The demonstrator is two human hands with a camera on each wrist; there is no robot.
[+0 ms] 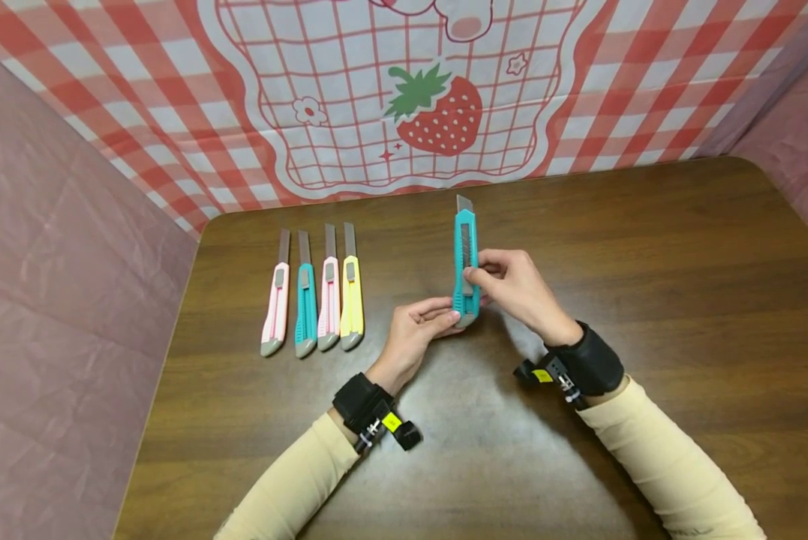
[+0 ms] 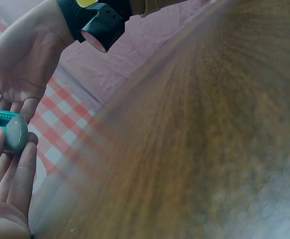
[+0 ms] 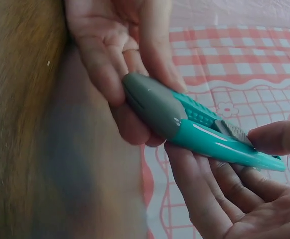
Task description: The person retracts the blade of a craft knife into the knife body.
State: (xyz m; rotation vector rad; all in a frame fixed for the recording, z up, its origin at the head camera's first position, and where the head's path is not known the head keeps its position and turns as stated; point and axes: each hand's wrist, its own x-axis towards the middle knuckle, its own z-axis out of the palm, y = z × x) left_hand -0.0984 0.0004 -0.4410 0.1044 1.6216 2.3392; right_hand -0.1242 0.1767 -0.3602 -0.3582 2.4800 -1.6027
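Observation:
Both hands hold one teal utility knife (image 1: 467, 232) with a grey end cap, raised above the table with its blade pointing away. The left hand (image 1: 413, 334) pinches the knife's grey-capped lower end between thumb and fingers. From the right side, the right hand (image 1: 518, 289) grips the body, its thumb on the grey slider (image 3: 233, 133). A short length of blade shows beyond the tip in the head view. In the left wrist view, the knife's grey end cap (image 2: 17, 134) lies between the fingers, the rest of it cut off by the frame edge.
Left of the hands, several knives lie side by side with blades extended: a pink one (image 1: 277, 307), a teal one (image 1: 305, 311), another pink one (image 1: 329, 304) and a yellow one (image 1: 352, 304). A strawberry-patterned checked cloth (image 1: 437, 112) hangs behind the wooden table (image 1: 680, 300).

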